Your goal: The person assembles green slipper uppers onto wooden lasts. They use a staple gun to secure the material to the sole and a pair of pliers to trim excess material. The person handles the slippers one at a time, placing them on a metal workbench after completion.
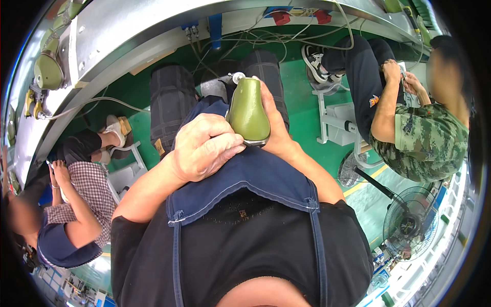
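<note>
Fingers point(223, 145) of left hand point(198, 148) close on lower-left rim of glossy olive-green pear-shaped piece point(249, 115); right hand point(277, 130) grips its right side. Piece sits between both hands, beyond navy apron point(240, 174), narrow end toward table point(105, 36). Similar green part point(48, 72) at far left

Black pedestal fan point(407, 225), green floor point(302, 123)

The glossy green piece point(248, 113) hides its own underside and part of the right grip point(277, 130). The rim of the view cuts off the worktop point(117, 28). The faces of the co-worker at the left point(74, 225) and the co-worker at the right point(427, 143) are blurred, and the pale thing point(402, 67) in the latter's hands is too small to identify.
</note>
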`<state>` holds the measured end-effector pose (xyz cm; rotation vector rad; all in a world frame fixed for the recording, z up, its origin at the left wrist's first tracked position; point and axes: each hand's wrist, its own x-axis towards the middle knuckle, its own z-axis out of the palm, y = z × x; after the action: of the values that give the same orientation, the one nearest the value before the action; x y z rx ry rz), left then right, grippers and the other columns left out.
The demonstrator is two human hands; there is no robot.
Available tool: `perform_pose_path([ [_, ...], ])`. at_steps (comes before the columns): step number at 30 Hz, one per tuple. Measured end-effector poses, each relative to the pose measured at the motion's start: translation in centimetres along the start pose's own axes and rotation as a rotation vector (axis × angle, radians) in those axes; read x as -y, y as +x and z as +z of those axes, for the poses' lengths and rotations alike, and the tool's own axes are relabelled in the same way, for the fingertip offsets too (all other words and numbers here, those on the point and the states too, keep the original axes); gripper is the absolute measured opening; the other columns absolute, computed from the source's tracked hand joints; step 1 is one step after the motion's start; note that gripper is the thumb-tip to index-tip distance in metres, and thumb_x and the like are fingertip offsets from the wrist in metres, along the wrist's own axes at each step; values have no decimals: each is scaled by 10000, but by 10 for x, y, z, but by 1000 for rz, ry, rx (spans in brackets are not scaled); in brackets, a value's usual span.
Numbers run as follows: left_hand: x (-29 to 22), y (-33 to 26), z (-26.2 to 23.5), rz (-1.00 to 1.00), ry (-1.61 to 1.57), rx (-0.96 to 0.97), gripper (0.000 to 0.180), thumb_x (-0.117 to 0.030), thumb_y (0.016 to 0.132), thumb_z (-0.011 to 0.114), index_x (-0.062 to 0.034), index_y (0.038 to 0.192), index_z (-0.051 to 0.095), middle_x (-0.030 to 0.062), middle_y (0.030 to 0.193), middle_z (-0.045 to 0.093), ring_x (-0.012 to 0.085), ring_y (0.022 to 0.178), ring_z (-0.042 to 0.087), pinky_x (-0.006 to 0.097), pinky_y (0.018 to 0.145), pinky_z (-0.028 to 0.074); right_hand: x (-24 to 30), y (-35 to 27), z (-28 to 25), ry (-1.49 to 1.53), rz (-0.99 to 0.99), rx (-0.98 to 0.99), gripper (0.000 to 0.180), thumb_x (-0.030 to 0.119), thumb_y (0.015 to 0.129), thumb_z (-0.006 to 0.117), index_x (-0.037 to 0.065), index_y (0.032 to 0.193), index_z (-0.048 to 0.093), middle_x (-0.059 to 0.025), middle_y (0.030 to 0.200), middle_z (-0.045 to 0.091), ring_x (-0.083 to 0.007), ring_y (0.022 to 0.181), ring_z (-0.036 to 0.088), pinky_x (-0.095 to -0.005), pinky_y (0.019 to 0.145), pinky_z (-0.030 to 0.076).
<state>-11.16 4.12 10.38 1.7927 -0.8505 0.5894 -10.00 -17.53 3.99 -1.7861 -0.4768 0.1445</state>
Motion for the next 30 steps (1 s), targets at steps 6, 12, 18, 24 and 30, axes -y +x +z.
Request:
perform_pose_path([
  [6,-3,-8,1,-77,-33,37,378,-17,681,901,-25,1017,729,97,916,677,276,787,694,359,659,577,11,-11,3,-25,15,1,1140,72,759,935,78,1644,216,-140,1524,482,-256,1336,551,-384,1125,463],
  [12,-11,-8,1,-183,-89,128,360,-12,665,898,-35,966,700,90,881,653,286,783,674,367,653,549,9,-18,-1,-136,16,26,1222,68,737,937,84,1656,133,-162,1429,574,-280,1250,630,-391,1075,504],
  [18,-11,-11,-3,-228,-160,186,375,-10,663,894,-47,950,656,88,890,646,292,794,661,376,664,536,3,-20,2,-83,19,79,1202,39,742,926,96,1658,149,-148,1425,563,-267,1228,624,-383,1074,502],
  [24,-13,-15,-2,-234,-140,185,378,-9,671,887,-48,951,636,91,896,635,301,795,650,384,667,538,7,-18,2,-118,16,69,1194,25,741,920,99,1656,158,-147,1416,560,-274,1213,626,-384,1070,507],
  [30,-11,-22,1,-223,-99,135,384,-13,681,884,-47,970,633,96,887,638,302,782,649,389,668,540,1,-17,7,-124,75,59,1204,56,733,932,106,1657,163,-155,1419,579,-280,1217,644,-387,1068,511],
])
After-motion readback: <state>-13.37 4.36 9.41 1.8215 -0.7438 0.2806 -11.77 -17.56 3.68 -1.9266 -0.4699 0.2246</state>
